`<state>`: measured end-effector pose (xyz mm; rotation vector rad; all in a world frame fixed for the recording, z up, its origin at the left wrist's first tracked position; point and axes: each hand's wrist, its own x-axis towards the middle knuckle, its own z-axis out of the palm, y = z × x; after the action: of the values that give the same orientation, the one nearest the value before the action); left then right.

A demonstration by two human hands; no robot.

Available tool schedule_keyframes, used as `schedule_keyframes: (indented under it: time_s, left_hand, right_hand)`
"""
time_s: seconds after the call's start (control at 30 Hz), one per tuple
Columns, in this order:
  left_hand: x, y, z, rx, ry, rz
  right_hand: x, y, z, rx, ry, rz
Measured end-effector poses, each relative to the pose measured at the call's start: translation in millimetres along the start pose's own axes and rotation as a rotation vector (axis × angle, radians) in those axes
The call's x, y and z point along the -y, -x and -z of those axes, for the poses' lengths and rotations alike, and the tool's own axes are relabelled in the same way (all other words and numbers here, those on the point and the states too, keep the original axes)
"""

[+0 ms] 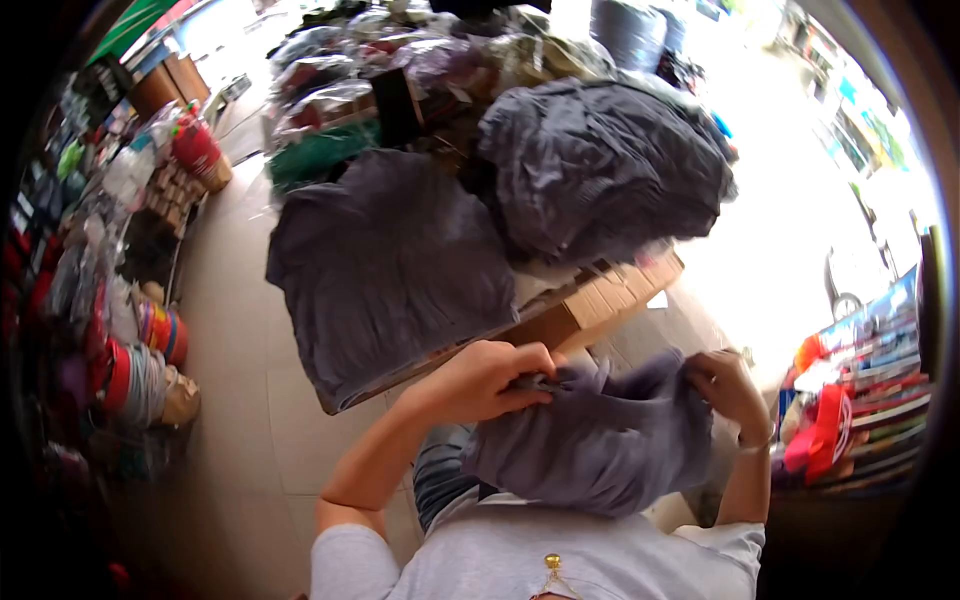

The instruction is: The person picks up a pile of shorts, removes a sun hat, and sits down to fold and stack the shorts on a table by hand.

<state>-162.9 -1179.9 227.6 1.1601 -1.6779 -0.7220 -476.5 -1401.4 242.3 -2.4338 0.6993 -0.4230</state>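
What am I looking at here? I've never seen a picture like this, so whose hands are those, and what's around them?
No machine here: these are a person's bare hands, seen from a head-worn camera looking forward and down. That's why the pale shirt shows at the bottom. The left hand and right hand hold a purplish-grey cloth. Ahead, similar fabric lies in a flatter stack and a crumpled heap, with plastic-wrapped bundles behind. Cardboard shows below the heap.
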Motion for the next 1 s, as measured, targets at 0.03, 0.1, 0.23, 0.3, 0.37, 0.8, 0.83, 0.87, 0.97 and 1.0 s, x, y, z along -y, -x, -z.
schedule_keyframes:
  time_s: [0.03,0.1,0.23,0.3,0.37,0.8,0.83,0.87,0.97,1.0]
  left_hand:
    - [8.9,4.9,1.0,0.039,-0.37,0.024]
    - [-12.5,27.9,17.1,0.02,-0.224,0.084]
    - [-35.4,65.5,29.7,-0.145,0.001,0.086]
    - [-43.4,83.8,41.4,-0.143,-0.285,0.163]
    - [-63.3,100.3,48.0,-0.219,-0.279,0.159]
    - [-119.5,172.3,61.0,-0.236,-0.6,0.268]
    - [-128.1,177.1,65.5,-0.239,-0.616,0.26]
    - [-141.5,184.0,67.8,-0.386,-0.538,0.166]
    - [-136.6,195.9,53.3,-0.74,-0.26,0.046]
    - [-134.7,191.3,59.4,-0.593,-0.414,0.136]
  right_hand:
    - [1.8,-9.9,2.5,0.0,0.65,0.307]
    - [-16.1,15.8,24.3,0.054,-0.112,0.015]
    - [0.3,1.2,1.5,-0.132,-0.204,0.147]
    - [31.0,-28.1,13.9,0.021,0.398,0.421]
    - [47.4,-18.3,30.1,-0.012,0.023,0.294]
    - [123.7,-45.4,-15.9,0.25,-0.091,0.603]
    - [118.3,-52.0,-18.4,0.308,0.019,0.641]
    - [126.4,-56.5,-7.7,0.425,-0.048,0.621]
    - [126.7,-53.4,-5.8,0.45,-0.554,0.487]
    - [128.3,-59.9,-17.9,0.483,-0.282,0.579]
